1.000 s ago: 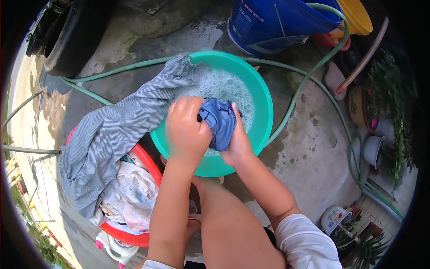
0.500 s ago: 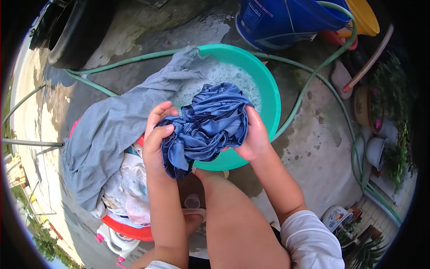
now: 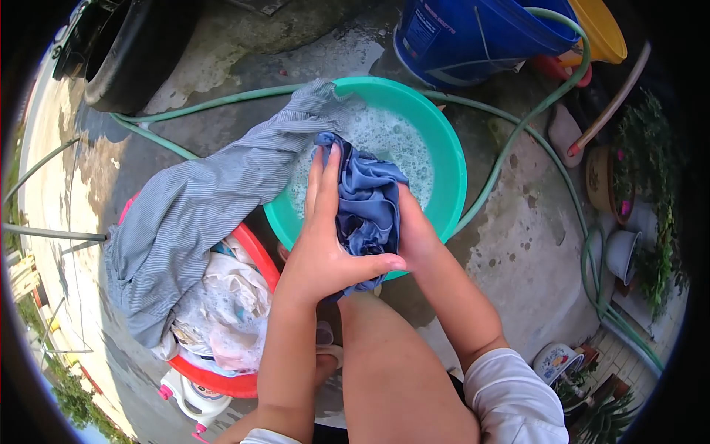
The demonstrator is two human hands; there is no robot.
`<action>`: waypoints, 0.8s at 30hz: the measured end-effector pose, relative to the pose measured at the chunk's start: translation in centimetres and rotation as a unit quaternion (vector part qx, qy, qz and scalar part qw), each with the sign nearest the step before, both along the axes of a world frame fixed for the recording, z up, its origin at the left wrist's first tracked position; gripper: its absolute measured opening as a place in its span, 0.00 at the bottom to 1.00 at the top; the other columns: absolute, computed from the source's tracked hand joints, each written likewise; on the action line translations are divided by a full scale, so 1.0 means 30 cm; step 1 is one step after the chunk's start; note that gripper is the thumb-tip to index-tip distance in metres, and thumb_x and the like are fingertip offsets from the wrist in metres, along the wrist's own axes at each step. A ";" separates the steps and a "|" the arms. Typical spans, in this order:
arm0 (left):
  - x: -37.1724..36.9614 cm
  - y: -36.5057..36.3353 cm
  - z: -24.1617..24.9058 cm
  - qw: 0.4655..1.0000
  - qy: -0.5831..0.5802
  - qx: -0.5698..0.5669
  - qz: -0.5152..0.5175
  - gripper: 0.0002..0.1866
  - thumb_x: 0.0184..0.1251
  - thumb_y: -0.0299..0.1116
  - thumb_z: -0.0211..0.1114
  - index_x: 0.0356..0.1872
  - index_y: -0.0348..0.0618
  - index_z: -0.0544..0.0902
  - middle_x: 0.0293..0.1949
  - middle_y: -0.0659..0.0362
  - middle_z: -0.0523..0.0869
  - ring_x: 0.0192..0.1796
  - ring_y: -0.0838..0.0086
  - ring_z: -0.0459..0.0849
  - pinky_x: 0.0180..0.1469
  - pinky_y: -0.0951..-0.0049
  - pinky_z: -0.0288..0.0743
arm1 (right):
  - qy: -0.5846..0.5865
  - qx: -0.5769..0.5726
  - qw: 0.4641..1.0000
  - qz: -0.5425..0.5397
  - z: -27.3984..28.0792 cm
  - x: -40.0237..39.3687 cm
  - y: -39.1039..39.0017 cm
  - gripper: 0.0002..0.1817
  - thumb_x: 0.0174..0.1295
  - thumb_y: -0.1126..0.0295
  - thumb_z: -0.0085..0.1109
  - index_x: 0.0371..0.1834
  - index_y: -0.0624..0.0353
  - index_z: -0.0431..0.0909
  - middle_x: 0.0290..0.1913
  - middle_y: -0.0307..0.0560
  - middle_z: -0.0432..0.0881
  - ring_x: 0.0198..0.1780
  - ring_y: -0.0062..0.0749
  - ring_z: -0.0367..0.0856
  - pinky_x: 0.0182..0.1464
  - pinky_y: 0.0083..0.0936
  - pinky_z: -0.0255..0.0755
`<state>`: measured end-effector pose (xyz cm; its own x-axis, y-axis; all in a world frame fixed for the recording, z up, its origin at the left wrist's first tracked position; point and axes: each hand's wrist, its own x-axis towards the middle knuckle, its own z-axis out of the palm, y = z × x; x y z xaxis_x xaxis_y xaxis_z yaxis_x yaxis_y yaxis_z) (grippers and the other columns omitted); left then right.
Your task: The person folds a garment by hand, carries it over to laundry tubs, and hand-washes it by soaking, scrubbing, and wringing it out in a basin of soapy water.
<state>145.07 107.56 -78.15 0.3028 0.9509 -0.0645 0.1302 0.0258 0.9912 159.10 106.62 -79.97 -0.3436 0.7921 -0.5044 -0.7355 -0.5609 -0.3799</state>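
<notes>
My left hand [image 3: 318, 255] and right hand [image 3: 418, 233] are both gripping the blue cloth [image 3: 370, 189], which is sitting bunched up between them over the near part of the green basin [image 3: 447, 174]. The left fingers [image 3: 326, 181] are stretching up along its left side, tips near the top end, while the thumb [image 3: 377, 263] is reaching across the lower part. The right palm is pressing against the opposite edge; those fingers are mostly hiding behind the cloth, so I can't tell how they're curling. A bit of it is poking out below the left thumb. Suds [image 3: 396, 144] are sitting in the basin. Off to the left, a striped cloth [image 3: 188, 222] is draping from the basin over a red tub [image 3: 259, 259], where soapy pale laundry [image 3: 233, 303] is lying heaped.
</notes>
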 end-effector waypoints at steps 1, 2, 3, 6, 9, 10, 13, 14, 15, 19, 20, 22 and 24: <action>0.032 0.017 0.036 0.997 0.069 0.032 -0.017 0.67 0.26 0.53 0.81 0.72 0.42 0.51 0.69 0.39 0.52 0.70 0.47 0.57 0.69 0.59 0.53 | -0.051 0.012 0.999 0.008 0.015 -0.022 -0.003 0.27 0.73 0.53 0.33 0.67 0.58 0.59 0.61 0.46 0.71 0.59 0.30 0.73 0.60 0.29 0.68; 0.053 0.032 0.043 0.993 0.091 0.071 -0.015 0.64 0.26 0.52 0.81 0.71 0.44 0.55 0.68 0.39 0.56 0.68 0.45 0.61 0.68 0.57 0.55 | -0.103 0.023 0.994 0.015 0.031 -0.037 -0.006 0.27 0.72 0.54 0.35 0.68 0.58 0.58 0.60 0.45 0.71 0.58 0.27 0.72 0.60 0.27 0.67; 0.063 0.041 0.039 0.993 0.079 0.084 -0.021 0.57 0.29 0.49 0.80 0.67 0.43 0.61 0.63 0.42 0.62 0.64 0.49 0.65 0.66 0.60 0.58 | -0.190 0.063 0.979 0.027 0.021 -0.043 -0.017 0.25 0.71 0.54 0.38 0.65 0.59 0.61 0.56 0.42 0.72 0.55 0.26 0.73 0.57 0.26 0.68; 0.093 0.053 0.033 0.988 0.074 0.136 -0.006 0.36 0.37 0.43 0.78 0.52 0.41 0.75 0.50 0.47 0.75 0.54 0.56 0.74 0.56 0.64 0.66 | -0.257 0.159 0.953 -0.003 -0.062 -0.023 -0.032 0.22 0.70 0.55 0.41 0.59 0.59 0.65 0.52 0.41 0.73 0.52 0.24 0.73 0.53 0.25 0.69; 0.142 0.077 0.060 0.962 0.105 0.240 0.076 0.11 0.48 0.31 0.70 0.25 0.38 0.77 0.29 0.52 0.75 0.34 0.59 0.72 0.34 0.64 0.66 | -0.241 0.123 0.960 -0.075 0.000 -0.047 -0.035 0.18 0.69 0.56 0.43 0.51 0.58 0.69 0.47 0.40 0.75 0.47 0.22 0.74 0.49 0.24 0.70; 0.147 0.079 0.078 0.955 0.117 0.261 0.084 0.10 0.47 0.29 0.70 0.23 0.38 0.75 0.27 0.52 0.73 0.31 0.60 0.71 0.32 0.64 0.64 | -0.223 0.089 0.965 -0.105 0.039 -0.059 -0.034 0.17 0.69 0.56 0.44 0.48 0.58 0.71 0.45 0.40 0.76 0.45 0.21 0.74 0.47 0.24 0.71; 0.178 0.099 0.126 0.924 0.124 0.339 0.128 0.12 0.45 0.20 0.64 0.15 0.38 0.68 0.17 0.55 0.66 0.21 0.62 0.63 0.25 0.64 0.57 | -0.194 0.128 0.965 -0.120 0.056 -0.035 -0.024 0.14 0.67 0.63 0.43 0.46 0.59 0.73 0.41 0.40 0.78 0.42 0.19 0.75 0.45 0.22 0.71; 0.183 0.108 0.136 0.921 0.122 0.345 0.131 0.12 0.45 0.19 0.63 0.15 0.38 0.67 0.17 0.55 0.66 0.20 0.62 0.63 0.25 0.64 0.57 | -0.179 0.140 0.966 -0.120 0.058 -0.029 -0.023 0.14 0.67 0.64 0.42 0.47 0.60 0.73 0.41 0.40 0.78 0.42 0.20 0.76 0.45 0.22 0.71; 0.188 0.120 0.146 0.917 0.121 0.355 0.134 0.11 0.45 0.18 0.62 0.15 0.38 0.67 0.17 0.54 0.66 0.20 0.61 0.62 0.24 0.64 0.57 | -0.208 0.148 0.959 -0.120 0.075 -0.030 -0.015 0.15 0.67 0.65 0.42 0.49 0.60 0.72 0.43 0.41 0.78 0.44 0.20 0.75 0.47 0.22 0.71; 0.171 0.160 0.132 0.925 0.118 0.320 0.167 0.13 0.46 0.15 0.60 0.14 0.39 0.65 0.17 0.58 0.65 0.20 0.68 0.64 0.24 0.69 0.58 | -0.111 0.139 0.980 -0.088 0.098 -0.017 0.038 0.21 0.65 0.65 0.42 0.60 0.61 0.64 0.54 0.46 0.73 0.53 0.25 0.73 0.55 0.25 0.67; 0.147 0.176 0.118 0.943 0.045 0.243 0.224 0.13 0.47 0.16 0.61 0.16 0.39 0.65 0.19 0.60 0.66 0.21 0.72 0.64 0.25 0.71 0.59 | -0.032 0.125 0.989 -0.067 0.082 -0.010 0.051 0.24 0.65 0.64 0.42 0.63 0.61 0.61 0.57 0.47 0.71 0.56 0.27 0.72 0.58 0.26 0.65; 0.100 0.203 0.094 0.937 -0.101 0.072 0.326 0.13 0.50 0.17 0.62 0.19 0.40 0.65 0.21 0.63 0.67 0.23 0.78 0.65 0.27 0.74 0.61 | 0.034 0.111 0.990 -0.079 0.033 -0.023 0.043 0.35 0.64 0.45 0.41 0.68 0.56 0.57 0.64 0.49 0.65 0.65 0.35 0.65 0.67 0.35 0.59; 0.116 0.207 0.096 0.907 -0.175 0.110 0.368 0.12 0.53 0.18 0.63 0.23 0.41 0.67 0.25 0.65 0.69 0.25 0.81 0.65 0.29 0.76 0.63 | 0.068 0.072 0.992 -0.075 0.007 -0.065 0.001 0.38 0.64 0.40 0.39 0.69 0.55 0.56 0.65 0.46 0.66 0.64 0.37 0.66 0.67 0.37 0.59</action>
